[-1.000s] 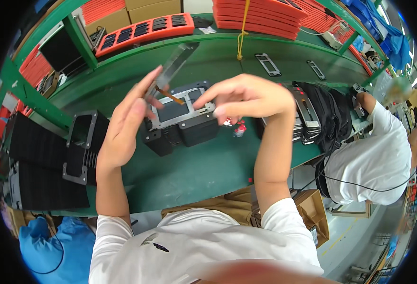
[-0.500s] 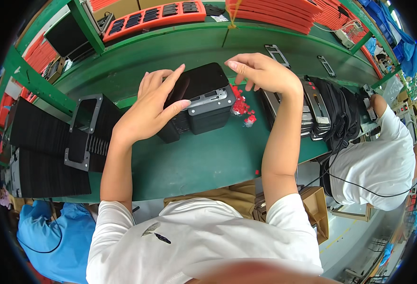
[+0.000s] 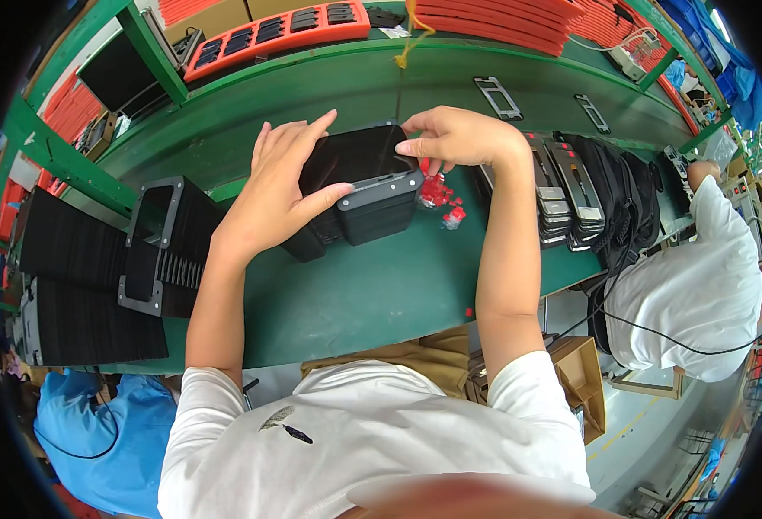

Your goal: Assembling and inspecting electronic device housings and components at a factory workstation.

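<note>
Rising at far left, black fixture stacks (image 3: 96, 322) stand beside a spread left hand (image 3: 270, 192), thumb at a glossy black screen panel (image 3: 355, 152) atop another fixture stack (image 3: 379, 218); seemingly light, stiff, slick and fragile, it suits an edge hold. The right hand (image 3: 467, 138) curls at its corner, pinch unclear; red scraps (image 3: 435, 192) and stacked metal frames (image 3: 576, 192) crowd that side.

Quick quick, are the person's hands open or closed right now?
Left hand: open, fingers spread at the left end of the shiny black panel.
Right hand: partly curled at its right end; can't tell whether it grips.
</note>
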{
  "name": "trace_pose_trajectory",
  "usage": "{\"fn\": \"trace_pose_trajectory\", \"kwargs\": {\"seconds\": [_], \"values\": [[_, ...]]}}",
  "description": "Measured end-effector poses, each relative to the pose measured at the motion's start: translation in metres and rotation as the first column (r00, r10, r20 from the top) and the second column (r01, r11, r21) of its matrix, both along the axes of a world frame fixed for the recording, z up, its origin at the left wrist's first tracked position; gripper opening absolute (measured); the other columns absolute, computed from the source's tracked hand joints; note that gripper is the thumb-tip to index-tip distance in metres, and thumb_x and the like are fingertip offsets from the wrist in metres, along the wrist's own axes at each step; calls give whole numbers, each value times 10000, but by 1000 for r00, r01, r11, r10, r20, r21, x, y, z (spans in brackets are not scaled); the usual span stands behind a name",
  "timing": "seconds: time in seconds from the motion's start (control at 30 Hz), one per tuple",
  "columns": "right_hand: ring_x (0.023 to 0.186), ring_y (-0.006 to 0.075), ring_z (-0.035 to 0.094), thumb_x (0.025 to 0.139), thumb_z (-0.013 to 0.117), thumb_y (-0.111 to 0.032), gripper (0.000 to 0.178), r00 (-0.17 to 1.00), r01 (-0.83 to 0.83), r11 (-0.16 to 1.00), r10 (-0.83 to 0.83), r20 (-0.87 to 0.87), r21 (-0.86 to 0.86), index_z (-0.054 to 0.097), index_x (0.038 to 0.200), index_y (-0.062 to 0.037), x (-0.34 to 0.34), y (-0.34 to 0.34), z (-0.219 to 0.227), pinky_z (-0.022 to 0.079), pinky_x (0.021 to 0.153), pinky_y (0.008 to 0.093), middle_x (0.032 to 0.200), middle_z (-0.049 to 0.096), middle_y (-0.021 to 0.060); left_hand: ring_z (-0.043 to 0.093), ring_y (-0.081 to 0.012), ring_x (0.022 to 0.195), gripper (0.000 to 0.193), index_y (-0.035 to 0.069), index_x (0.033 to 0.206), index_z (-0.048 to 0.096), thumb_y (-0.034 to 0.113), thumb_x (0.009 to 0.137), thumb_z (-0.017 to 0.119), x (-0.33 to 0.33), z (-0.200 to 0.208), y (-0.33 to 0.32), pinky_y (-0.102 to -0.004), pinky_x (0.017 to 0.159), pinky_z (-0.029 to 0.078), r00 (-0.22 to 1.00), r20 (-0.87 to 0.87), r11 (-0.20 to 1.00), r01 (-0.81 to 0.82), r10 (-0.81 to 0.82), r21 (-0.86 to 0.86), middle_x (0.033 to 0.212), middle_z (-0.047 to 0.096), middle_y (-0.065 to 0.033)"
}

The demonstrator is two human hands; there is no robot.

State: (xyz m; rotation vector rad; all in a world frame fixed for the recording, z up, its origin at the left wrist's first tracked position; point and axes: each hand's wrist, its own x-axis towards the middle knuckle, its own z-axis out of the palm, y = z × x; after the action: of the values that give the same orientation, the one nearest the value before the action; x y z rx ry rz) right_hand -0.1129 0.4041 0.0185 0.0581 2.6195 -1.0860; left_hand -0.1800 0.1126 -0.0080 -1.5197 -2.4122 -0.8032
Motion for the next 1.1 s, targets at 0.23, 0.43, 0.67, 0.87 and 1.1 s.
{"fn": "trace_pose_trajectory", "kwargs": {"seconds": [0.23,0.43,0.67,0.87,1.1], "values": [[756,174,722,939,750,-523,661,1000,-9,998,8,11,70,668,1212,74,-9,-5,-6,586,703,320,866,717,114,481,-395,1353,781,92,1572,419,327,916,771,1,10,-10,-583,1263,182,997,73,999,30,-27,-40,1382,550,-198],[710,178,712,918,763,-549,665,1000,12,995,-12,-2,102,682,1158,66,-6,-10,-2,576,687,323,813,707,112,487,-405,1348,778,83,1567,421,306,913,777,-3,9,-11,-591,1255,206,991,118,998,60,-56,-32,1388,554,-194],[715,182,714,907,769,-557,677,1000,29,994,-29,-6,106,675,1152,67,-7,-10,-5,572,685,325,810,703,113,489,-411,1346,798,72,1571,407,294,906,786,-3,10,-12,-587,1254,215,987,142,997,76,-71,-31,1392,555,-194],[725,183,714,899,775,-565,688,999,36,994,-33,-24,105,670,1153,66,-5,-10,-5,572,688,327,829,704,122,481,-427,1346,817,65,1579,397,311,905,787,5,13,-10,-544,1250,250,980,197,999,42,-35,-31,1396,550,-200],[722,177,704,898,761,-588,724,1000,11,989,-10,-7,144,672,1191,68,-6,-10,-5,573,689,327,857,715,121,495,-428,1342,718,77,1520,525,373,916,776,-2,18,-34,-469,1175,385,991,-104,993,-95,88,-64,1439,543,-225]]}}
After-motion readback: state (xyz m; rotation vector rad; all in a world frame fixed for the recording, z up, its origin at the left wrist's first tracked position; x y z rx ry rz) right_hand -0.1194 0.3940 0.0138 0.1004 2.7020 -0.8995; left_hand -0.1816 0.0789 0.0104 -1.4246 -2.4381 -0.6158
